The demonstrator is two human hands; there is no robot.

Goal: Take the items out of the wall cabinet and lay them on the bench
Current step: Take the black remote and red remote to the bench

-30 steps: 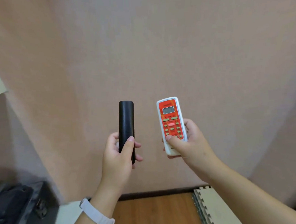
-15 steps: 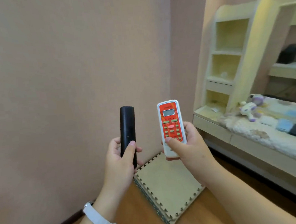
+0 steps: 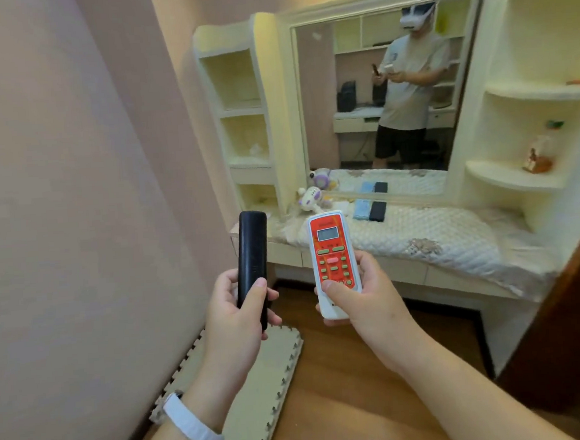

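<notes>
Cream quilted bench now straight ahead, after turning from the bare pink wall. Left hand wrapped round a long black plastic remote, right hand round a white-and-red button remote, both up high, not yet laid down.

I've swung right, off the wall: the desk and mirror now face me, foam mat below my wrist.

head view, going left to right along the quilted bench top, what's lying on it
plush toy → light blue flat item → black flat item
</notes>
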